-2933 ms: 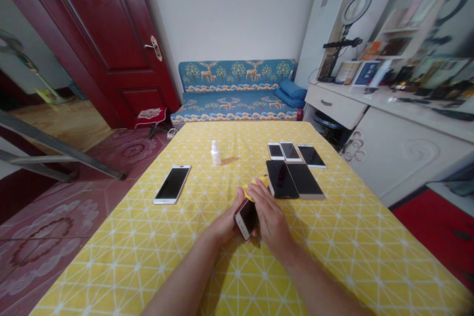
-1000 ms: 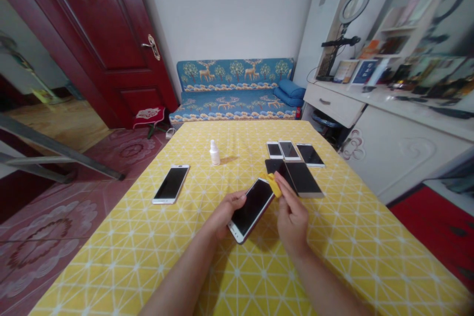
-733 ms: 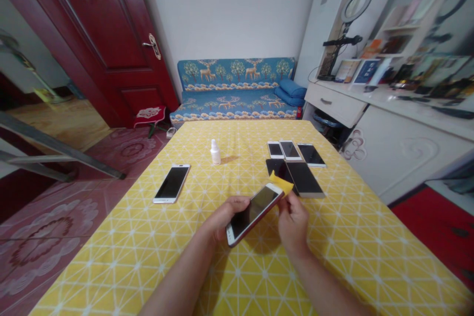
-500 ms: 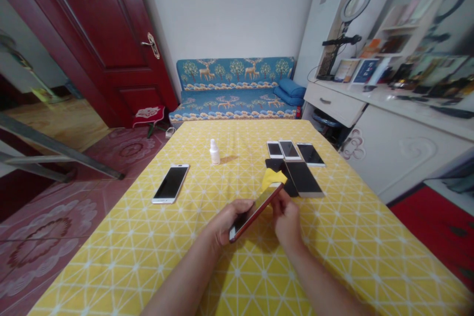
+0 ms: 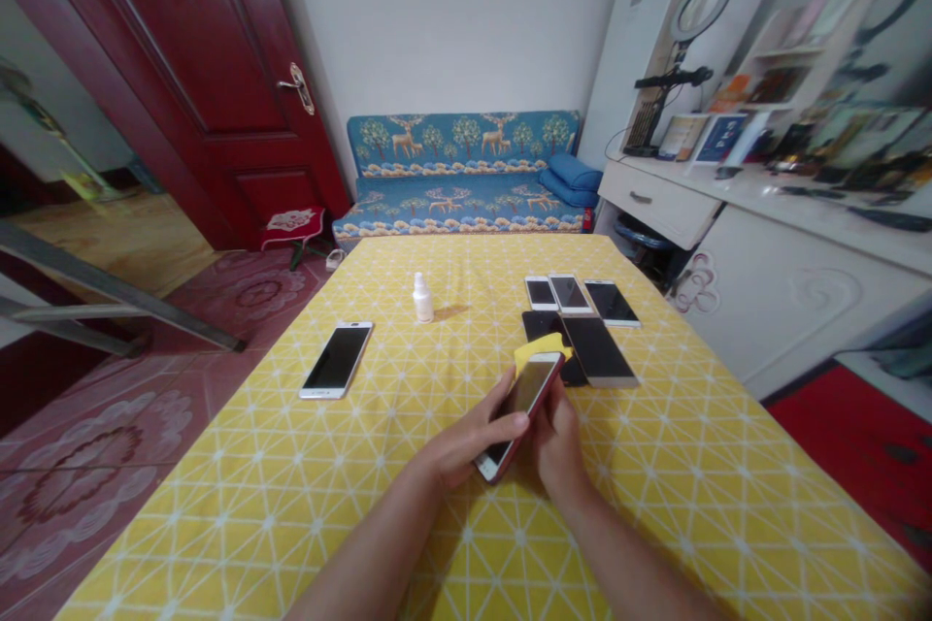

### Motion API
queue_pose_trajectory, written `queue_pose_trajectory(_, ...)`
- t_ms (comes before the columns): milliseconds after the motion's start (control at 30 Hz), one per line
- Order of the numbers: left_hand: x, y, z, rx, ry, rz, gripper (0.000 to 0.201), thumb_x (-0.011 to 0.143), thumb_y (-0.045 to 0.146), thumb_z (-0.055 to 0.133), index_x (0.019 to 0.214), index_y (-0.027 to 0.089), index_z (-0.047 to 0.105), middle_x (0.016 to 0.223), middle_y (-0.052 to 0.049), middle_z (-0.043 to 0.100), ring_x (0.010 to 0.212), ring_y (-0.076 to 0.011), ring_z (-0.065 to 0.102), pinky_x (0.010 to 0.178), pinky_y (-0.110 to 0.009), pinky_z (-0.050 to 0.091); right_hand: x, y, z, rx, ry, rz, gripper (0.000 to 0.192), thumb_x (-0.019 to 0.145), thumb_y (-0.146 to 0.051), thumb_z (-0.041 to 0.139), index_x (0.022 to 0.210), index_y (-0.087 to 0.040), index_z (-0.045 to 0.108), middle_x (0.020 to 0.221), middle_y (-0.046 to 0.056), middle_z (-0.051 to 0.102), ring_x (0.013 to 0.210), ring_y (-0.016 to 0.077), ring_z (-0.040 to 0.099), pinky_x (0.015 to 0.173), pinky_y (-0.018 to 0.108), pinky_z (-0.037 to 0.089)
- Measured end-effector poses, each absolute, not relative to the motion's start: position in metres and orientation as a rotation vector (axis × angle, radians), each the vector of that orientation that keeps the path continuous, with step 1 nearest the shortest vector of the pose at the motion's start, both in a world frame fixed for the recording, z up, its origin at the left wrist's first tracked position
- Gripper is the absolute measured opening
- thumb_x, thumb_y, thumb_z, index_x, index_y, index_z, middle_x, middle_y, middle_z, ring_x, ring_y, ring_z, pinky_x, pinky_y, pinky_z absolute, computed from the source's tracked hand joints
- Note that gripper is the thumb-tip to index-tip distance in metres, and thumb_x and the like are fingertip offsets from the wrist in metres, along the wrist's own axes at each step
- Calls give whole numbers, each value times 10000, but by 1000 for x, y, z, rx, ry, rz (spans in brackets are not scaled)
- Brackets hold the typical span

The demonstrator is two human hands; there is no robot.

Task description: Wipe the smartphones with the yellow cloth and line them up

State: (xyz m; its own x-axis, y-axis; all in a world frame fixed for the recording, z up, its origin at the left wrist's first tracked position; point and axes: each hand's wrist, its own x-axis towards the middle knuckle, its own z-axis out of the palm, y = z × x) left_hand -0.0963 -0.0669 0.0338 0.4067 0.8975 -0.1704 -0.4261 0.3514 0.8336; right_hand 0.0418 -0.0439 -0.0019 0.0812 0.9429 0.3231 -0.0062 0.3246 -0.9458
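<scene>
Both of my hands hold one smartphone (image 5: 525,405) with a white front and a red edge above the yellow tablecloth (image 5: 655,466). My left hand (image 5: 473,437) grips its near end, thumb lying across the screen. My right hand (image 5: 557,432) sits under its far side and pinches a small yellow cloth (image 5: 537,346) that sticks up behind the phone's top. The screen faces up, tilted toward me.
One phone (image 5: 337,359) lies alone at the left. A small white spray bottle (image 5: 421,299) stands mid-table. Several phones (image 5: 582,310) lie in two rows behind my hands. A blue sofa (image 5: 458,175), a red door (image 5: 189,68) and a white dresser (image 5: 764,252) surround the table.
The phone has turned in my hands from edge-on to screen up, and my left thumb has come over the screen. The yellow cloth stays behind its top end.
</scene>
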Motion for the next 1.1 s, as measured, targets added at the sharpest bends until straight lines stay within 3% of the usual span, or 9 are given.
queue_pose_trajectory(167, -97, -67, 43, 1036, 792, 916, 749, 740, 376, 742, 1416, 250, 446, 1550, -95, 312, 1441, -304, 231, 1168, -451, 174, 41, -46, -5, -976, -1247, 926, 423, 882, -432, 540, 1253, -230, 537, 1038, 54, 705, 882, 229, 673, 751, 331, 547)
queue_pose_trajectory(333, -95, -69, 56, 1225, 853, 872, 819, 716, 325, 761, 1445, 241, 399, 1456, -107, 462, 1409, -321, 296, 1144, -449, 237, 42, -47, 1, -1006, -1232, 877, 350, 820, -445, 605, 1082, -213, 612, 867, 30, 711, 767, 214, 667, 671, 305, 545)
queue_pose_trajectory(467, -91, -68, 49, 1182, 943, 961, 655, 769, 339, 698, 1383, 230, 496, 1432, -112, 488, 1362, -320, 368, 1104, -428, 311, 43, -45, 2, -1087, -1233, 881, 449, 889, -434, 525, 1284, -221, 539, 1186, 84, 667, 1047, 245, 644, 876, 373, 520)
queue_pose_trajectory(600, -82, -66, 35, 980, 782, 936, 597, 833, 446, 589, 1376, 219, 490, 1224, -148, 629, 1009, -297, 641, 799, -426, 536, 43, -42, 0, -1148, -1222, 853, 555, 918, -447, 484, 1420, -215, 432, 1426, 102, 502, 1329, 273, 451, 1093, 476, 357)
queue_pose_trajectory(767, -73, -66, 29, 711, 654, 949, 534, 817, 533, 565, 1167, 132, 607, 994, -140, 700, 885, -268, 678, 677, -350, 559, 40, -48, 7, -1129, -1353, 768, 564, 961, -420, 422, 1484, -235, 322, 1554, 55, 306, 1444, 226, 243, 1185, 462, 198)
queue_pose_trajectory(933, -74, -69, 37, 542, 672, 928, 482, 836, 513, 533, 1112, 130, 629, 944, -117, 724, 889, -258, 684, 734, -355, 551, 38, -53, 11, -1058, -1553, 663, 579, 982, -363, 390, 1519, -278, 193, 1602, 17, 148, 1471, 218, 133, 1197, 491, 138)
queue_pose_trajectory(1100, -74, -68, 41, 513, 716, 1113, 409, 886, 446, 509, 1120, 143, 654, 1135, -90, 700, 1182, -233, 580, 1028, -325, 423, 37, -57, 15, -939, -1805, 536, 543, 970, -326, 428, 1492, -307, 281, 1579, 18, 244, 1453, 247, 214, 1176, 529, 212)
